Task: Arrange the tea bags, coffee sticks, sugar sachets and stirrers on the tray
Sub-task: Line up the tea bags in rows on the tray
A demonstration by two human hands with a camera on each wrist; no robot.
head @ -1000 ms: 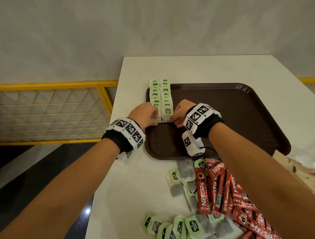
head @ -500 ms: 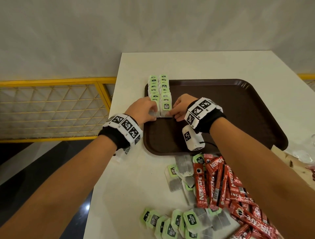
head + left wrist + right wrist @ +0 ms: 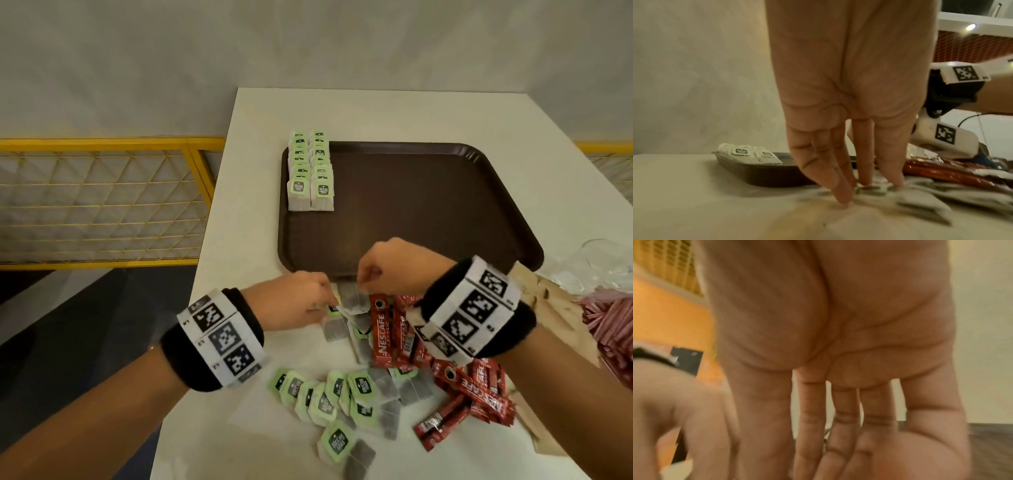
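A brown tray [image 3: 428,205] lies on the white table [image 3: 376,109]. Two neat rows of green-tagged tea bags [image 3: 310,171] fill its far left corner and also show in the left wrist view [image 3: 748,154]. In front of the tray's near edge lies a loose pile of tea bags [image 3: 342,394] and red coffee sticks [image 3: 455,383]. My left hand [image 3: 325,305] reaches into this pile, and its straight fingers [image 3: 888,162] touch a tea bag [image 3: 869,190] on the table. My right hand [image 3: 363,284] pinches the top of another tea bag [image 3: 354,301]. The right wrist view is blurred and shows only the hand [image 3: 838,459].
A crumpled brown paper bag [image 3: 548,308] lies at the right, with red-and-white striped sticks [image 3: 609,329] and clear plastic [image 3: 599,267] beyond it. The table's left edge [image 3: 205,260] drops to a dark floor beside a yellow railing [image 3: 102,192]. The tray's middle and right are bare.
Both hands have left the tea bag rows on the tray and come back toward me to the loose pile. The right hand now pinches a tea bag there.
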